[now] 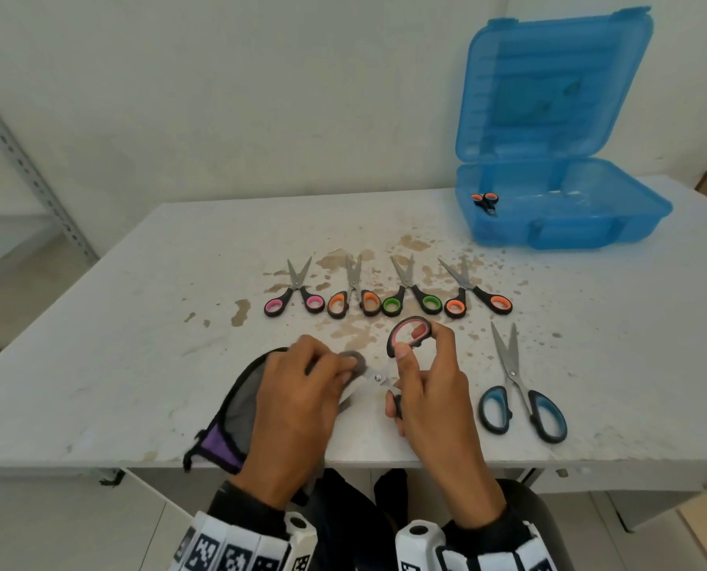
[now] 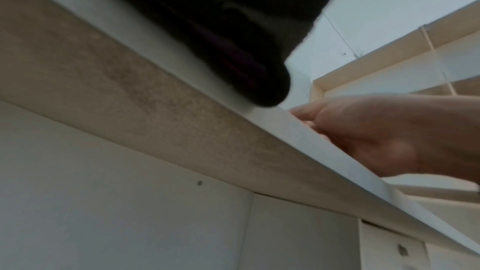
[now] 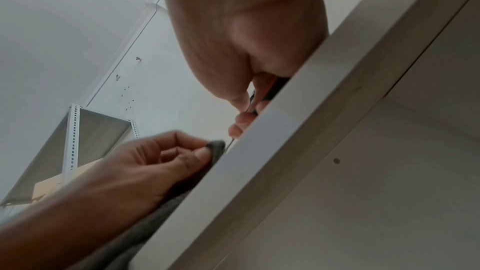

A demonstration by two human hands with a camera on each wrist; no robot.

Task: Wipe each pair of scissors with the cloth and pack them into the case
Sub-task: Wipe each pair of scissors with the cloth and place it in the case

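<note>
right hand [image 1: 430,389] grips the handles of the pink-handled scissors [image 1: 409,335], thumb and fingers curled round the upper pink loop, lower loop tucked under the palm; scissors are held just above the near edge of the table [image 1: 117,344]. left hand [image 1: 298,401] pinches the grey cloth [image 1: 236,401] round the blade end, fingers curled, blades mostly hidden, only the pivot screw shows between the two hands. cloth has a black edge and a purple patch, its tail lies on the table and hangs over the front edge. right wrist view shows the same from below: left thumb and fingers clamped on the cloth, right fingers curled on a dark handle. left wrist view is blurred, shows the table's underside, dark cloth and the right hand only.

behind the hands a row of four small scissors lies on the stained tabletop, blades pointing away: pink pair [image 1: 296,292], orange pair [image 1: 353,294], green pair [image 1: 411,294], second orange pair [image 1: 477,292], handles nearly touching. larger blue-handled scissors [image 1: 522,389] lie just right of the right hand, blades slightly parted. blue case [image 1: 570,232] sits far right on the table, lid [image 1: 553,84] upright and open, one small orange-handled pair [image 1: 485,201] inside at its left side.
</note>
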